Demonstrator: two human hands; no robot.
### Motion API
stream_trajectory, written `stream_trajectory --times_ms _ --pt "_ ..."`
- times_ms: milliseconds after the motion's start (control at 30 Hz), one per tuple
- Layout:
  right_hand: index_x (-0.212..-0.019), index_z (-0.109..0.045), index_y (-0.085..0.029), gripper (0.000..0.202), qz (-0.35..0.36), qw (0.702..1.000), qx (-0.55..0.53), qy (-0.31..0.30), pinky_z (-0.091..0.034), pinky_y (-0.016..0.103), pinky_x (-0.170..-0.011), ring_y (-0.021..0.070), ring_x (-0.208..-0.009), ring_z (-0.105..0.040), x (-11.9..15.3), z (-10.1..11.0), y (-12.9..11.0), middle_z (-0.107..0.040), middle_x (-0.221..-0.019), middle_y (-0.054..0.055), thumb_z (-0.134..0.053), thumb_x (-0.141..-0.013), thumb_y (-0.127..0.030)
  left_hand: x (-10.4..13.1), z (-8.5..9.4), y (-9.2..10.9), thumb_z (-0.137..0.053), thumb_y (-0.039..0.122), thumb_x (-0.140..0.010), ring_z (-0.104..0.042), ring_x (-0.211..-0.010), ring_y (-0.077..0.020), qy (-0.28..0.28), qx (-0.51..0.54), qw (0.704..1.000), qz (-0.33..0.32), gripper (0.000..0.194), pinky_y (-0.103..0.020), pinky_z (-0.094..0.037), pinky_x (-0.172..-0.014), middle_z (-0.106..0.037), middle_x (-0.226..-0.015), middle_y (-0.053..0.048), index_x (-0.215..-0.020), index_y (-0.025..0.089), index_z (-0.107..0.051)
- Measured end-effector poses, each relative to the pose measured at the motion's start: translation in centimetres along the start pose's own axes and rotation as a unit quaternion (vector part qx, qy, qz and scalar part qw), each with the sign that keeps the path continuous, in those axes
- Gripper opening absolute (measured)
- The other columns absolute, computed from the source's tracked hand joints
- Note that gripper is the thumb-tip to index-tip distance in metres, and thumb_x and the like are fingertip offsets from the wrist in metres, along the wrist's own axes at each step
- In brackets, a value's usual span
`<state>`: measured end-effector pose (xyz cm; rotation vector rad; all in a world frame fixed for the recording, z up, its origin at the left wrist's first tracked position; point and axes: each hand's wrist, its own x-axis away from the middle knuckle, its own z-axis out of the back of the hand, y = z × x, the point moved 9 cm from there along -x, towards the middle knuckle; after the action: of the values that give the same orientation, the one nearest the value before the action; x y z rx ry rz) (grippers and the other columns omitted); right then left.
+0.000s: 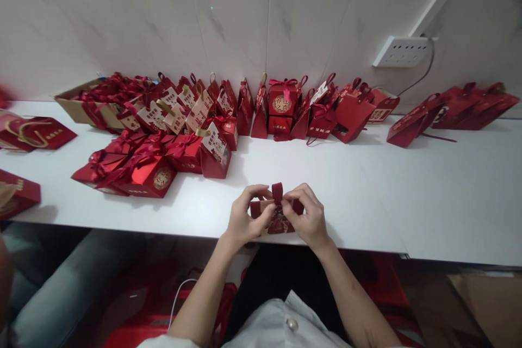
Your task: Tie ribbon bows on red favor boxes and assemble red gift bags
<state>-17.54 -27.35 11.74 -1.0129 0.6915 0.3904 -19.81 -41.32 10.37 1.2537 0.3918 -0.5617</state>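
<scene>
A small dark red gift box [281,224] with a patterned front stands near the front edge of the white table, straight ahead of me. From its top rises a loop of dark red ribbon [277,191]. My left hand [252,213] pinches the top of the box on the left of the ribbon, thumb in front and fingers behind. On the other side, my right hand [306,211] grips the top edge close to the ribbon's base. Both sets of fingertips nearly meet there and partly cover the box.
Several red gift boxes [281,99] line the wall. A cardboard carton [69,100] of ribboned pieces stands at the back left, before more ribbon-tied boxes [149,176]. A power strip [402,51] hangs on the wall. Another person's leg [61,288] shows at the lower left.
</scene>
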Motion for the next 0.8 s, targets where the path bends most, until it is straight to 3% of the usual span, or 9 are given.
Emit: stream_trajectory --times_ms 133,467,800 --pt "-0.081 -0.057 -0.021 0.007 -0.008 1.0 -0.013 -0.014 -0.046 0.026 -0.056 0.0124 -0.065 -0.053 0.0 -0.21 0.14 -0.05 -0.073 -0.001 -0.056 -0.084 -0.014 0.29 0.26 0.08 -0.061 0.013 -0.077 -0.066 -0.076 -0.0126 -0.005 -0.051 0.998 -0.023 0.018 -0.021 -0.054 -0.069 -0.068 -0.084 -0.003 -0.094 0.018 -0.058" --pt "-0.08 -0.057 -0.02 0.006 -0.011 0.999 -0.024 -0.028 -0.044 0.025 -0.057 0.0121 -0.066 -0.053 -0.03 -0.29 0.42 -0.05 -0.074 -0.001 -0.056 -0.085 -0.016 0.82 0.23 0.11 -0.062 0.014 -0.079 -0.068 -0.075 -0.0116 0.046 -0.049 0.997 -0.05 0.02 -0.019 -0.055 -0.068 -0.07 -0.085 -0.002 -0.098 0.019 -0.059" --pt "-0.083 -0.058 -0.021 0.006 -0.014 0.998 -0.035 -0.044 -0.043 0.025 -0.055 0.0124 -0.066 -0.052 -0.07 -0.51 0.54 -0.05 -0.075 0.0 -0.055 -0.086 -0.016 0.22 -0.07 0.09 -0.06 0.013 -0.079 -0.062 -0.065 -0.0092 0.015 -0.037 0.998 -0.039 0.008 -0.018 -0.049 -0.06 -0.067 -0.076 -0.001 -0.086 0.017 -0.061"
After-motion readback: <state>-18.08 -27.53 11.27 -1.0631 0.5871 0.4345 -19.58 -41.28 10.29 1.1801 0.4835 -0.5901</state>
